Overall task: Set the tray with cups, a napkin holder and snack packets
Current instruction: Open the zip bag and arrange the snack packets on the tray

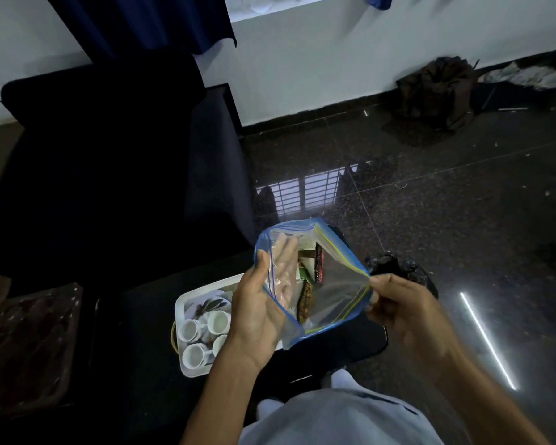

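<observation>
A clear zip bag (331,284) with a blue and yellow seal hangs open above a low black table (334,348). Snack packets (312,268) lie inside it, green and dark brown. My left hand (264,303) has its fingers inside the bag's mouth, spreading its left side. My right hand (395,303) pinches the bag's right edge. Under the bag sits a white tray (182,303) holding several white cups (203,335). No napkin holder shows.
A dark armchair (109,162) stands behind the table. A clear plastic container (29,345) lies at the left. A black crumpled bag (398,268) sits on the shiny dark floor (446,203) to the right. Clothes (437,91) are piled by the far wall.
</observation>
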`<state>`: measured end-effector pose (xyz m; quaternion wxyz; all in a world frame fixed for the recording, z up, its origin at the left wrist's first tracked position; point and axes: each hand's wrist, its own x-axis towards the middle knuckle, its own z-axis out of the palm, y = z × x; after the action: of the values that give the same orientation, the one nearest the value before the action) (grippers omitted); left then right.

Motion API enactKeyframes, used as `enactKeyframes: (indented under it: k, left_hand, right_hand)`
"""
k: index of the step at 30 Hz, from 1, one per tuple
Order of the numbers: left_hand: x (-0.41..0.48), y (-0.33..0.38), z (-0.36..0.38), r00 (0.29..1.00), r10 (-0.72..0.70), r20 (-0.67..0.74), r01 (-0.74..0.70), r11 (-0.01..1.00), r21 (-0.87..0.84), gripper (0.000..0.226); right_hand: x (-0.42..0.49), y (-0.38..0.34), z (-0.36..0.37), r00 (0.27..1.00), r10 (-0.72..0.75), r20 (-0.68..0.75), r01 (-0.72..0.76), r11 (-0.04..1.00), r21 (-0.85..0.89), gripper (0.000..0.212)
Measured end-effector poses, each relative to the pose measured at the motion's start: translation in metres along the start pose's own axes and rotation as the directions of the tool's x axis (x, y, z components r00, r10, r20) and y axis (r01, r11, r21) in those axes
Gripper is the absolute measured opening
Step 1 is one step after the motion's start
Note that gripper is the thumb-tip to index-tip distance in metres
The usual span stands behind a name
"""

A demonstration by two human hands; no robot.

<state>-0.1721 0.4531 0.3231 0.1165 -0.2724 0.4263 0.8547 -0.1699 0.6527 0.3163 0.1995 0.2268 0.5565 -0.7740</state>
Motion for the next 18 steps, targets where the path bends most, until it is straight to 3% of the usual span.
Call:
enactKeyframes:
  k: [2, 3, 4, 5, 6, 8, 10, 13, 18]
  left_hand:
    - [-0.002, 0.001, -0.005, 0.999, -0.023, 0.026, 0.022, 0.999, 0.039, 0.054]
    - [-0.004, 0.002, -0.007, 0.999, -0.027, 0.028, 0.025, 0.998, 0.056, 0.056]
    - [-0.005, 0.003, -0.01, 1.0, -0.022, 0.021, 0.021, 0.998, 0.057, 0.057]
    - [-0.006, 0.004, -0.012, 1.0, -0.015, 0.009, 0.015, 0.999, 0.043, 0.056]
    - [-0.008, 0.006, -0.016, 1.0, -0.005, -0.001, 0.005, 1.0, 0.023, 0.054]
    - [-0.011, 0.009, -0.02, 1.0, 0.023, -0.009, -0.023, 0.999, 0.024, 0.05]
    - [-0.013, 0.01, -0.026, 0.999, 0.053, 0.011, -0.054, 0.996, 0.067, 0.046]
    - [-0.016, 0.009, -0.031, 0.996, 0.077, 0.046, -0.083, 0.986, 0.148, 0.042]
    - [-0.02, 0.008, -0.037, 0.991, 0.097, 0.092, -0.115, 0.969, 0.221, 0.042]
  right_hand:
    - [-0.008, 0.005, 0.0, 0.978, -0.186, -0.099, 0.143, 0.932, -0.334, 0.018]
    - [-0.012, 0.005, 0.002, 0.911, -0.401, -0.101, 0.271, 0.765, -0.584, 0.016]
    - [-0.017, -0.001, 0.009, 0.801, -0.599, -0.016, 0.381, 0.53, -0.758, 0.013]
    - [-0.021, -0.007, 0.018, 0.685, -0.714, 0.142, 0.5, 0.32, -0.805, 0.011]
    - [-0.024, -0.015, 0.029, 0.625, -0.709, 0.327, 0.607, 0.177, -0.775, 0.008]
    - [-0.021, -0.022, 0.053, 0.591, -0.469, 0.656, 0.75, 0.022, -0.661, 0.014]
    - [-0.011, -0.018, 0.079, 0.573, -0.123, 0.81, 0.789, -0.183, -0.586, 0.027]
    - [0.012, 0.001, 0.105, 0.63, 0.195, 0.752, 0.754, -0.386, -0.531, 0.026]
    - [0.033, 0.034, 0.113, 0.698, 0.349, 0.626, 0.671, -0.623, -0.402, 0.024]
